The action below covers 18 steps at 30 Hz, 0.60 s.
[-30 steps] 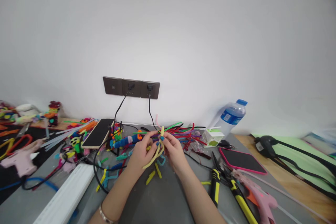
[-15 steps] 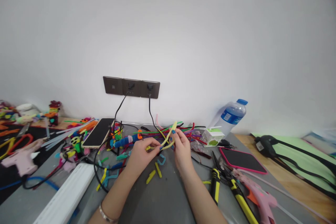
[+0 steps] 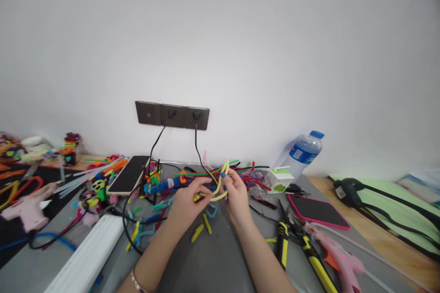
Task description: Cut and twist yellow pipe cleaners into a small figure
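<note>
A yellow pipe cleaner (image 3: 219, 185), bent into a loop, is held between both hands above the grey table. My left hand (image 3: 193, 197) pinches its left end between thumb and fingers. My right hand (image 3: 236, 191), with blue nail polish showing, grips the loop on the right side. Short yellow pipe cleaner pieces (image 3: 197, 233) lie on the table just below the hands. Beside them is a bent light-blue pipe cleaner (image 3: 212, 211). A blue wrapped pipe cleaner figure (image 3: 164, 186) with an orange end lies left of my left hand.
Yellow-black pliers (image 3: 282, 242), a pink glue gun (image 3: 343, 256) and a pink-cased phone (image 3: 319, 211) lie on the right. A water bottle (image 3: 302, 152) leans on the wall behind a small box (image 3: 279, 180). On the left are a white power strip (image 3: 87, 256), another phone (image 3: 129, 175) and black cables.
The yellow pipe cleaner's upper part has been bent from a straight, slanting tip into a narrow curved loop. Both hands have stayed in nearly the same place.
</note>
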Available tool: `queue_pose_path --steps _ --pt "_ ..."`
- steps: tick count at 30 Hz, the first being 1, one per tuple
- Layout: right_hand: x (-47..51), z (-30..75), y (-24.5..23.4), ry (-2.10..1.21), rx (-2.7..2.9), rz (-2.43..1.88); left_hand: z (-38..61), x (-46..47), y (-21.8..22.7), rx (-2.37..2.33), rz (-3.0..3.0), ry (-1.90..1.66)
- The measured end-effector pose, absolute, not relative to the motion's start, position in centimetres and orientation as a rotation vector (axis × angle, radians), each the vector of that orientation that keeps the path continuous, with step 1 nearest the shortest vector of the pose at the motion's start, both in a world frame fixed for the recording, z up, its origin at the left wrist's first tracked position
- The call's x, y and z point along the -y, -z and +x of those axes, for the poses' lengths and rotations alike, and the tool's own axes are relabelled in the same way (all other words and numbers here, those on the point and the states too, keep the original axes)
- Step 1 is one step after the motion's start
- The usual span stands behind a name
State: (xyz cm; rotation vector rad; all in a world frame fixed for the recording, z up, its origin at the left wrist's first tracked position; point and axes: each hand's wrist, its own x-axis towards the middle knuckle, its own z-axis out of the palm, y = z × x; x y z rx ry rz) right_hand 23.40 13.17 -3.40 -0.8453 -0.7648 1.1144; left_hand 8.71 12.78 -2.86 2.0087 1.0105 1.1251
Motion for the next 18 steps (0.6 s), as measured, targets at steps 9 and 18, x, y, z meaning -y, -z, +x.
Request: queue_pose_path --steps 9,18 --pt "-13.19 23.47 3.68 -0.888 0.925 -0.933 8.58 -12.67 3.69 -0.91 2.457 -1.16" --pt "-12.95 23.33 3.33 -0.787 0.956 -0.973 8.57 -12.71 3.7 -0.949 2.449 -1.084"
